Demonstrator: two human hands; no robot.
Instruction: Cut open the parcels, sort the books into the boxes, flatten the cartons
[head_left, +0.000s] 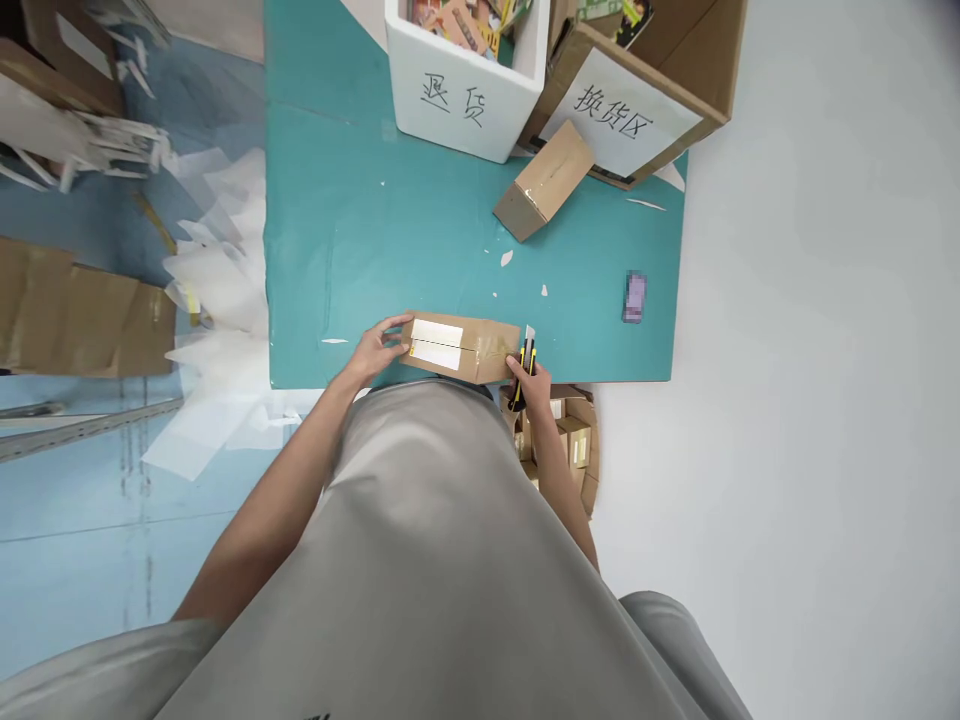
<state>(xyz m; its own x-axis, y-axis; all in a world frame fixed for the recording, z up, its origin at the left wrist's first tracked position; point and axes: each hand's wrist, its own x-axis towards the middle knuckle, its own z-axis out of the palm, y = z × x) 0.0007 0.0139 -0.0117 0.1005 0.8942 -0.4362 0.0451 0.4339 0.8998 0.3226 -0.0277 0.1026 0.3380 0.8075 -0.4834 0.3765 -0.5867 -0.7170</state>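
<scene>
Head view: the green table [360, 230] is spreading beneath the work, with a large open carton [694, 60] and a white tub [469, 105] standing at its far side and a spare box [551, 175] leaning against the carton's front. The labelled parcel [469, 365] is lying lengthwise across the near edge of the table, close to the person's body; whether the tabletop is bearing all its weight, I cannot tell. At its left end, the left hand [371, 352] is closing its fingers around the corner, while the right hand [534, 388] is gripping a black-and-yellow cutter [517, 396] and resting its thumb on the parcel's right end. Good handling is depending on the left hand, which should be bracing its end firmly and leaving the taped seam clear, because a parcel sitting this near the edge could be tipping or sliding towards the lap. Setting it a little farther onto the table would be giving it firmer support. The cutter's blade [530, 335] is showing beyond the handle, just beside the right end and pointing away from the body; the wrist should be holding that direction, with the right thumb never straying towards the steel. Around the parcel, small paper scraps [507, 258] are lying well apart from both hands.
</scene>
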